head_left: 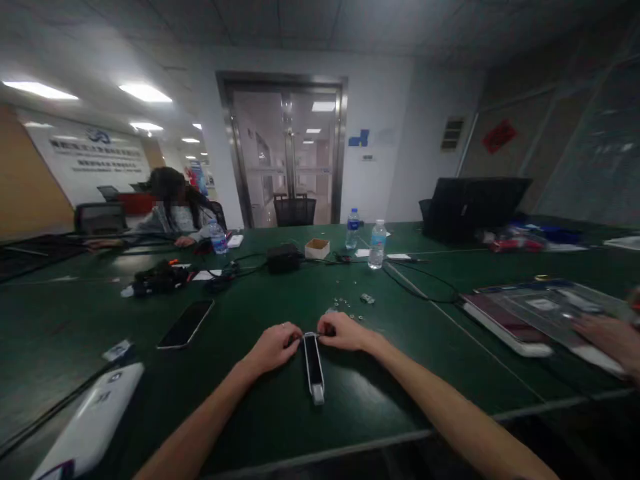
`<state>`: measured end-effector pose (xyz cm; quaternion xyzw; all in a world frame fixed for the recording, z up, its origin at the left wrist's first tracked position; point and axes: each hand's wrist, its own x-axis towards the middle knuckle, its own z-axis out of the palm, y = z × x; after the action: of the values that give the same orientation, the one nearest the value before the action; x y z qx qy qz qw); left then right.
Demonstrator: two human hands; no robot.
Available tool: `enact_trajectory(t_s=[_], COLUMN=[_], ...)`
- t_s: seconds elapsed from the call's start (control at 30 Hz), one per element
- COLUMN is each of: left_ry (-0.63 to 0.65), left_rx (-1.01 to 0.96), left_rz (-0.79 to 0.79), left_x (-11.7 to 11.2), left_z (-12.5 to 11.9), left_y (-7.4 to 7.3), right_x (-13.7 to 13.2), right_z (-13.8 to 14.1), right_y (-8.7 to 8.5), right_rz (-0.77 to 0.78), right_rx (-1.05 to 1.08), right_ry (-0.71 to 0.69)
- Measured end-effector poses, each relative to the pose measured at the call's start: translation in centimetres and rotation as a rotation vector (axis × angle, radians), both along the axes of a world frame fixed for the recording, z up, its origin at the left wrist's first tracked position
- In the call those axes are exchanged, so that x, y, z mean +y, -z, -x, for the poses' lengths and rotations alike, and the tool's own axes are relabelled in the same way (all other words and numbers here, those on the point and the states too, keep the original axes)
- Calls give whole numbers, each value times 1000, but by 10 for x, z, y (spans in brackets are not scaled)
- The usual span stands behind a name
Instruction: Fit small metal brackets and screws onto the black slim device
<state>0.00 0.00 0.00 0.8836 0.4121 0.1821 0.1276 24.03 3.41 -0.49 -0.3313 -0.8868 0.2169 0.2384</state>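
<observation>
A narrow, long device (313, 365) with a white frame and a dark middle lies on the green table, its near end a pale block. At its far end, my left hand (276, 343) is closed, thumb and fingers pinched together by the left corner. My right hand (345, 331) curls its fingers in a pinch by the right corner. Something small and dark shows between the hands at that end, too small to name. Just beyond my right hand several small metal parts (367, 299) are scattered on the table.
On the left lie a phone (186, 325) and a white case (93, 423). Farther back stand a small box (317, 249), a black box (283, 258) with cables and water bottles (377, 245). Another person's hand (607, 340) rests by stacked laptops (505, 320); a person (175, 207) sits back left.
</observation>
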Motion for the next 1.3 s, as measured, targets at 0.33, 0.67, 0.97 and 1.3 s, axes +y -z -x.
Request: enact_trajectory(t_s=[0.33, 0.67, 0.97, 1.3], left_ry=[-20, -26, -29, -29], left_rx=[31, 38, 43, 54], left_rz=[23, 38, 29, 55], left_x=[-1, -1, -1, -3], left_z=[-1, 1, 0, -1], left_y=[-6, -4, -4, -9], right_x=[-5, -6, -1, 26], right_z=[0, 1, -6, -49], right_y=[-8, -11, -12, -17], right_rz=[13, 10, -24, -184], right_rx=[-33, -46, -71, -298], right_ry=[23, 10, 12, 395])
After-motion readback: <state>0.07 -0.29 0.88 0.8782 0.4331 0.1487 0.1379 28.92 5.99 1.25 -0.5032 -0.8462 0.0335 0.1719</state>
